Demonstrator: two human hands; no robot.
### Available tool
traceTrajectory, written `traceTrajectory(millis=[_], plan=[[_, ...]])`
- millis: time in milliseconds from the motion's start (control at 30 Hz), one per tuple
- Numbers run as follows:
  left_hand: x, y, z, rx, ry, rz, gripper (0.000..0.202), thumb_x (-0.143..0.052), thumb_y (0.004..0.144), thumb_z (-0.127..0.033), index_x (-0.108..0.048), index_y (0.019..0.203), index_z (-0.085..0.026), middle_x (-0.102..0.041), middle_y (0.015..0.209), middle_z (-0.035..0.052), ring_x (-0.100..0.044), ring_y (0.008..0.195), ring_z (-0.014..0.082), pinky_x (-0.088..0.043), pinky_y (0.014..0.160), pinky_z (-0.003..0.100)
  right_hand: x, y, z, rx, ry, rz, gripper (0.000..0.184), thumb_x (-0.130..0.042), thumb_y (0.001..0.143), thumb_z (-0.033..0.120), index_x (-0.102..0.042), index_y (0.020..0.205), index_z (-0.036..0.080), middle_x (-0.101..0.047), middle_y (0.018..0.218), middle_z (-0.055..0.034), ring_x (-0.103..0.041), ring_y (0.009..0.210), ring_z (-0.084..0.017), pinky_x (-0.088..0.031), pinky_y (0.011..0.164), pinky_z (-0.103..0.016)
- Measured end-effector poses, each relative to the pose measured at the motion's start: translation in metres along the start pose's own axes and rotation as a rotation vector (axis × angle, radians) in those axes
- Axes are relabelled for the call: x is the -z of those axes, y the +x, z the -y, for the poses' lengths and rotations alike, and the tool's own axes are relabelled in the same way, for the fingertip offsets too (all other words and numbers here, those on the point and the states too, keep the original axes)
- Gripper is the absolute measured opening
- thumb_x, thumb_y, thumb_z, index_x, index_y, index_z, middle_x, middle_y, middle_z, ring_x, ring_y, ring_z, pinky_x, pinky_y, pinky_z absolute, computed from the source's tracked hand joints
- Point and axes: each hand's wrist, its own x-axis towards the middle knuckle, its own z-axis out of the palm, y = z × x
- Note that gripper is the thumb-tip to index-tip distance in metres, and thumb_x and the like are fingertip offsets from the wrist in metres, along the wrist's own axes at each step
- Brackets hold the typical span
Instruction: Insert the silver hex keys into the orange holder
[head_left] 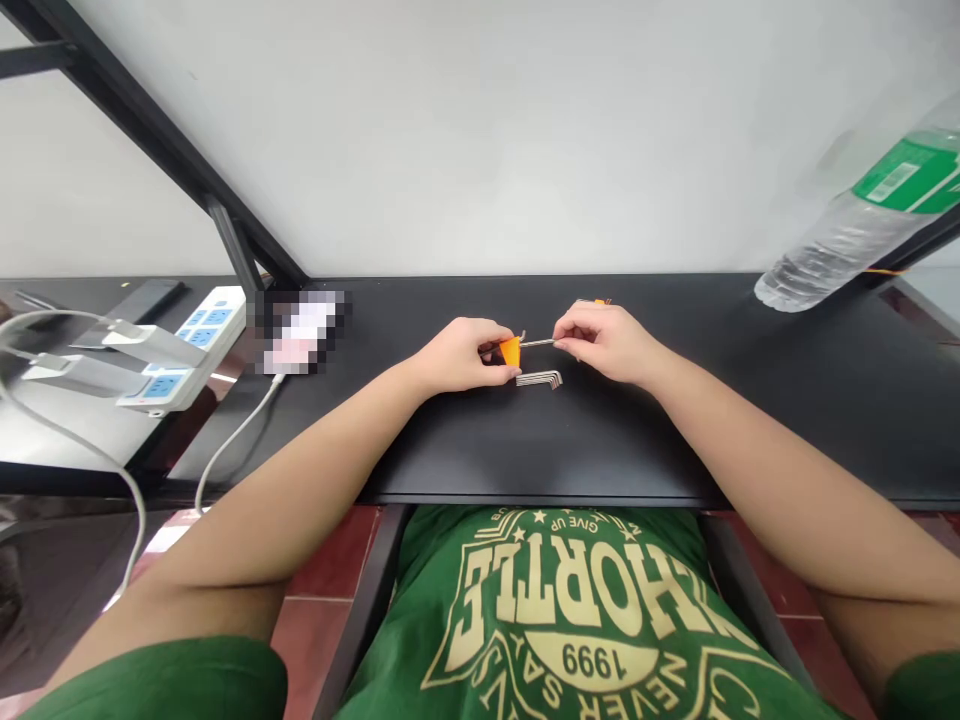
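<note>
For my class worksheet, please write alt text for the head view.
The left hand holds an orange holder while the right hand grips a thin metal rod next to it, over a black table. Bent metal keys lie nearby; a plastic bottle is at right.

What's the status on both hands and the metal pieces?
Left hand gripping orange holder; right hand pinching metal rod. Bent hex keys close by left hand. Bottle off to the right, apart from both hands.
</note>
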Motion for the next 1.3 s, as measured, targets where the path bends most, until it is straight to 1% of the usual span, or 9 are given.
traceTrajectory(millis=[167, 300, 467, 600, 733, 867, 1033, 1133, 1300], plan=[[-0.002, 0.0, -0.001, -0.073, 0.059, 0.021, 0.025, -0.076, 0.078, -0.041, -0.074, 0.092, -0.021, -0.064, 0.08, -0.001, -0.058, 0.069, 0.0124, -0.048, 0.068, 0.025, -0.003, -0.001, 0.006, 0.213, -0.175, -0.003, 0.016, -0.056, 0.098, 0.019, -0.07, 0.09, 0.021, -0.067, 0.095, -0.0067, -0.061, 0.083, -0.019, -0.047, 0.075, -0.034], [-0.004, 0.001, -0.002, -0.102, 0.086, 0.027, 0.025, -0.077, 0.078, -0.042, -0.07, 0.086, -0.02, -0.061, 0.076, -0.0014, -0.054, 0.067, 0.0122, -0.044, 0.065, 0.025, -0.01, -0.003, 0.015, 0.275, -0.189, -0.005, 0.017, -0.053, 0.097, 0.014, -0.068, 0.101, 0.021, -0.065, 0.104, -0.0088, -0.06, 0.081, -0.019, -0.048, 0.072, -0.033], [-0.004, 0.001, -0.002, -0.095, 0.071, 0.011, 0.025, -0.078, 0.078, -0.041, -0.068, 0.085, -0.019, -0.06, 0.075, -0.0018, -0.053, 0.068, 0.0121, -0.042, 0.066, 0.025, -0.016, -0.003, 0.018, 0.249, -0.073, 0.008, 0.02, -0.053, 0.091, 0.008, -0.06, 0.105, 0.021, -0.06, 0.103, -0.007, -0.054, 0.073, -0.016, -0.047, 0.068, -0.031], [-0.005, 0.002, -0.005, -0.119, 0.072, 0.028, 0.027, -0.077, 0.08, -0.045, -0.067, 0.084, -0.019, -0.06, 0.076, -0.0017, -0.052, 0.067, 0.012, -0.041, 0.065, 0.026, -0.023, -0.002, 0.023, 0.247, -0.041, 0.021, 0.023, -0.053, 0.086, 0.006, -0.055, 0.102, 0.022, -0.056, 0.096, -0.0049, -0.052, 0.075, -0.017, -0.045, 0.069, -0.032], [-0.006, 0.002, -0.005, -0.124, 0.061, 0.028, 0.027, -0.075, 0.082, -0.046, -0.068, 0.083, -0.02, -0.061, 0.076, -0.0013, -0.052, 0.067, 0.0123, -0.041, 0.065, 0.026, -0.025, -0.001, 0.026, 0.236, -0.009, 0.086, 0.025, -0.054, 0.081, 0.004, -0.052, 0.098, 0.022, -0.056, 0.097, -0.005, -0.053, 0.08, -0.019, -0.045, 0.072, -0.032], [-0.003, 0.002, -0.001, -0.098, 0.048, 0.005, 0.024, -0.076, 0.08, -0.042, -0.07, 0.088, -0.02, -0.063, 0.078, -0.0011, -0.055, 0.069, 0.0127, -0.044, 0.067, 0.026, -0.016, -0.001, 0.017, 0.211, -0.039, 0.126, 0.02, -0.055, 0.081, 0.008, -0.056, 0.096, 0.021, -0.059, 0.104, -0.0074, -0.057, 0.088, -0.021, -0.046, 0.078, -0.034], [-0.001, 0.001, 0.005, -0.073, 0.053, 0.0, 0.026, -0.076, 0.08, -0.041, -0.073, 0.094, -0.02, -0.066, 0.082, 0.0003, -0.059, 0.071, 0.0138, -0.047, 0.069, 0.027, -0.002, -0.002, 0.005, 0.022, -0.169, 0.27, 0.005, -0.062, 0.085, 0.018, -0.066, 0.088, 0.019, -0.063, 0.095, -0.0057, -0.059, 0.082, -0.02, -0.045, 0.075, -0.033], [-0.001, 0.001, 0.005, -0.063, 0.055, 0.001, 0.025, -0.076, 0.08, -0.042, -0.074, 0.092, -0.02, -0.066, 0.082, 0.0001, -0.059, 0.072, 0.0137, -0.047, 0.069, 0.027, -0.002, -0.001, 0.007, -0.05, -0.176, 0.341, 0.006, -0.064, 0.086, 0.023, -0.069, 0.087, 0.019, -0.064, 0.095, -0.0055, -0.058, 0.079, -0.018, -0.044, 0.073, -0.031], [-0.001, 0.0, 0.004, -0.05, 0.054, 0.011, 0.025, -0.076, 0.079, -0.042, -0.074, 0.091, -0.021, -0.066, 0.082, 0.0003, -0.059, 0.072, 0.014, -0.047, 0.07, 0.027, -0.005, 0.0, 0.012, -0.061, -0.22, 0.364, 0.008, -0.062, 0.088, 0.023, -0.068, 0.085, 0.019, -0.064, 0.096, -0.0055, -0.058, 0.079, -0.017, -0.044, 0.072, -0.03]])
